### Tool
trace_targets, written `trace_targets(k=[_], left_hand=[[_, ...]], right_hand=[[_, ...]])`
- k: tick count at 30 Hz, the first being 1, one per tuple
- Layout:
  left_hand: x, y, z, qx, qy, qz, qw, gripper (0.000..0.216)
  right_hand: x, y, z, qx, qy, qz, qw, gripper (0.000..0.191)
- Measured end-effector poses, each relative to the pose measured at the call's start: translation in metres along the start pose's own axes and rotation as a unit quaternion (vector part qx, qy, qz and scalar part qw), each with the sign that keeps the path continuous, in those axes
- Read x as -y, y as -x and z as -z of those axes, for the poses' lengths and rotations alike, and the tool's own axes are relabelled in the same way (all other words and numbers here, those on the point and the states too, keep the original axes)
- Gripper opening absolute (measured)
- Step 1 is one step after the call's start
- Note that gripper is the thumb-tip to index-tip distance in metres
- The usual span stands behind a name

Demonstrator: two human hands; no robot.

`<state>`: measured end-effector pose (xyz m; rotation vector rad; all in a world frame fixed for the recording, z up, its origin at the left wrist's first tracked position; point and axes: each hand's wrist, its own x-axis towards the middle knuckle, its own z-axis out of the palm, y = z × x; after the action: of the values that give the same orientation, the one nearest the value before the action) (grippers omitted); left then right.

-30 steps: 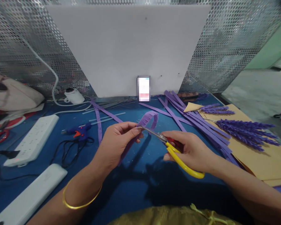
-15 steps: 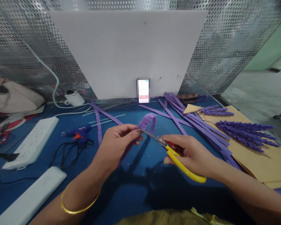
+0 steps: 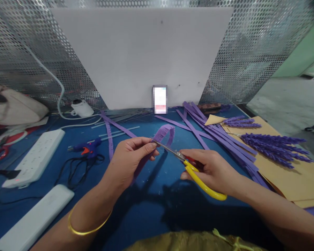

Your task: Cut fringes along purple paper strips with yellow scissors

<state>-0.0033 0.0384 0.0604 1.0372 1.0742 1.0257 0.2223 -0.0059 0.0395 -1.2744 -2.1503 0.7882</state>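
My left hand [image 3: 131,160] pinches a purple paper strip [image 3: 164,132] that arches up over the blue table [image 3: 157,195]; its upper edge is cut into a fine fringe. My right hand [image 3: 211,169] grips yellow-handled scissors [image 3: 196,172], whose blades point left and meet the strip right by my left fingertips. A gold bangle circles my left wrist.
Long purple strips [image 3: 211,134] and finished purple paper sprigs [image 3: 274,146] on brown paper [image 3: 290,177] lie at the right. A blue glue gun [image 3: 87,148], white power strips [image 3: 34,157] and cables lie at the left. A white board [image 3: 146,52] stands against mesh panels behind.
The hands, strip and scissors have barely shifted; the scissor blades stay at the strip's edge beside my left fingertips.
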Motion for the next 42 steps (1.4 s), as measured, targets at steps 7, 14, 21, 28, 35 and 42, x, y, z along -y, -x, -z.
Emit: trace_targets(k=[7, 14, 21, 28, 35, 42], left_hand=[[0.001, 0.0, -0.001, 0.027, 0.014, 0.011, 1.0, 0.008], [0.0, -0.002, 0.004, 0.043, 0.011, 0.037, 0.998, 0.011], [-0.002, -0.006, 0.01, 0.086, 0.041, 0.122, 0.988, 0.021], [0.003, -0.004, 0.009, 0.041, -0.004, 0.043, 0.998, 0.014], [0.003, -0.002, 0.004, 0.014, -0.014, 0.0, 1.0, 0.012], [0.001, 0.001, 0.002, 0.008, 0.005, -0.02, 1.0, 0.012]], right_hand=[[0.0, 0.0, 0.0, -0.003, -0.013, 0.001, 1.0, 0.039], [-0.004, 0.0, 0.0, 0.016, -0.09, -0.015, 0.996, 0.04], [-0.007, -0.002, 0.001, 0.078, -0.264, -0.053, 0.96, 0.042], [-0.01, -0.003, -0.001, 0.042, -0.228, -0.057, 0.971, 0.04], [-0.008, 0.0, -0.002, -0.021, -0.045, -0.021, 0.999, 0.039], [-0.006, 0.001, -0.001, -0.057, 0.044, 0.022, 0.997, 0.048]])
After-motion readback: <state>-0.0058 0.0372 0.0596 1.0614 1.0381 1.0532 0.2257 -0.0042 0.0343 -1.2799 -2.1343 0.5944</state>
